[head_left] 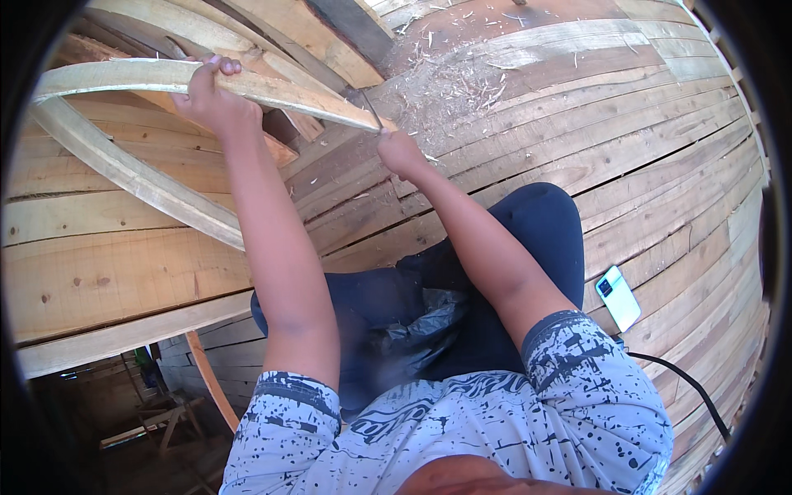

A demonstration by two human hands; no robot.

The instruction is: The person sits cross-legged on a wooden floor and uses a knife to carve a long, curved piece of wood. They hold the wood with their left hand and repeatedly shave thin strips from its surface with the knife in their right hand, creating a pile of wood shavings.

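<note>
A long, curved, pale wooden strip (pixel 305 97) stretches across the upper left. My left hand (pixel 216 95) is wrapped round its middle. At the strip's right end my right hand (pixel 400 154) is closed on the handle of a knife, mostly hidden in the fist. The knife's thin dark blade (pixel 371 108) projects up and left, across the strip near its tip. A second curved strip (pixel 136 180) meets the first at the far left and runs down behind my left forearm; I cannot tell whether they are joined.
Wood shavings (pixel 462 87) litter the plank floor (pixel 660 177) ahead. Loose boards (pixel 293 37) lie at the upper left. A phone (pixel 618 299) rests at my right, near a black cable (pixel 689 384). At lower left the floor edge (pixel 132 334) drops to a dark lower space.
</note>
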